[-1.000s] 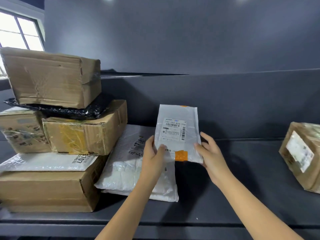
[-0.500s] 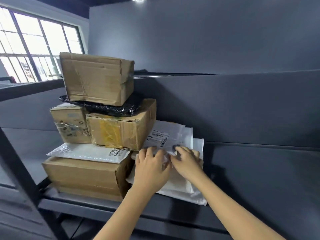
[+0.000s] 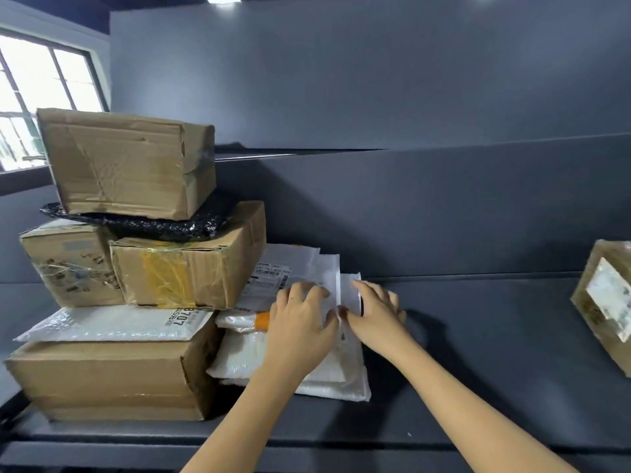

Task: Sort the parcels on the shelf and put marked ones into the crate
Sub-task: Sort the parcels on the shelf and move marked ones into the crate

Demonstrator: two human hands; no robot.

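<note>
Hands both flat on white mailer pile [image 3: 307, 377], mid shelf [image 3: 478, 353], just right of box stack [image 3: 136, 261]. Left hand [image 3: 300, 322] palm down, fingers spread on top mailer w/ orange tag [image 3: 263, 320]. Right hand [image 3: 375, 310] pinches pile's right edge. Taped box [image 3: 604, 308] far right, well apart.

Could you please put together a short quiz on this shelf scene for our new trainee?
1. True or false: the black plastic mailer lies under the top cardboard box.
2. What are both hands, left and right, resting on? A) the stack of white mailers B) the lone box at the right C) the bare shelf
3. What colour is the tape strip showing beside the left hand?

Key: 1 true; 2 A; 3 orange.
</note>
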